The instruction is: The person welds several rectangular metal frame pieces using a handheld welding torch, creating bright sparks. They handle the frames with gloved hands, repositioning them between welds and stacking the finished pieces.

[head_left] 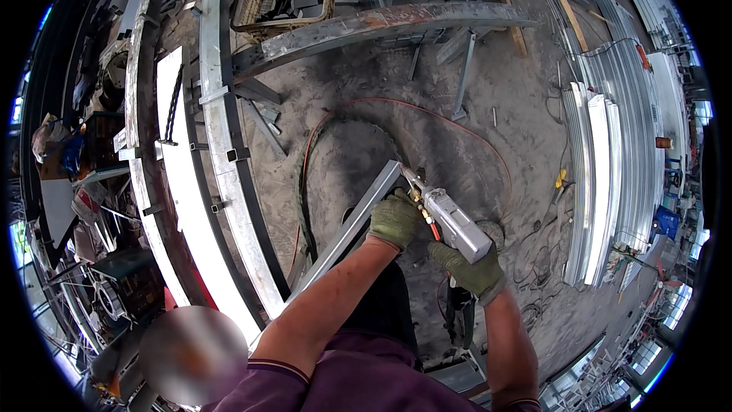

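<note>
Silver tool (pixel 456 223) juts forward-left from the right hand (pixel 473 272) gripping it.

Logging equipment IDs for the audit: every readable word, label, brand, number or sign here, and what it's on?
None can be read.
Grey tool at the right gloved hand: any marking too small to make out.
Stacked ribbed metal sheets, right side: small pale mark, too small to read.
Metal bar: no lettering visible.
</note>
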The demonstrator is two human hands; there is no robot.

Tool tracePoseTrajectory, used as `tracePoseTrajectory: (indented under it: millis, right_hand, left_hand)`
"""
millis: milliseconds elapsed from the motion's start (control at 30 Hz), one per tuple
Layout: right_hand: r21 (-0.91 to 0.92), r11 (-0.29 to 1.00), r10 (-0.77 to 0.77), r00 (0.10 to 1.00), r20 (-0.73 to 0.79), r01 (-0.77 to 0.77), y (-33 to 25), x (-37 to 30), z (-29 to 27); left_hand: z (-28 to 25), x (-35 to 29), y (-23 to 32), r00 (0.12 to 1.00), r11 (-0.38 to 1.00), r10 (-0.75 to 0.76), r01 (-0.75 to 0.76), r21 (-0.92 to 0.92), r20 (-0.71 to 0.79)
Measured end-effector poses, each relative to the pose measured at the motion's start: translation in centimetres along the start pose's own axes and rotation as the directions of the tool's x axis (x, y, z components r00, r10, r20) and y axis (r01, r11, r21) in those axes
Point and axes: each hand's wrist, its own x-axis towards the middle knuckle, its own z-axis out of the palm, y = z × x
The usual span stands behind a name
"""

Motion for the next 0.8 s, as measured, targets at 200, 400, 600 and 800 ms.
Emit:
tracePoseTrajectory:
  millis: [200, 400, 600, 800]
  right_hand:
    - [0.100, 0.995, 0.015, 1.000, -0.021, -0.013, -0.2, -0.1, 0.5]
    - [0.007, 0.999, 0.042, 0.998, -0.038, -0.041, -0.7, 0.0, 0.3]
    - [0.005, 0.997, 0.079, 0.996, -0.049, -0.079, -1.0, -0.1, 0.4]
    - [-0.119, 0.992, -0.057, 0.997, -0.050, 0.051, -0.3, 0.1, 0.4]
  left_hand:
    - [0.3, -0.1, -0.1, 0.998, 0.999, -0.010, 0.007, -0.045, -0.069]
    - [1.0, 0.0, -0.1, 0.998, 0.999, -0.010, 0.007, -0.041, -0.056]
    - [-0.2, 0.1, 0.1, 0.999, 0.996, -0.050, 0.050, -0.069, 0.013]
    - [-0.9, 0.1, 0.2, 0.995, 0.992, -0.086, 0.090, -0.089, 0.041]
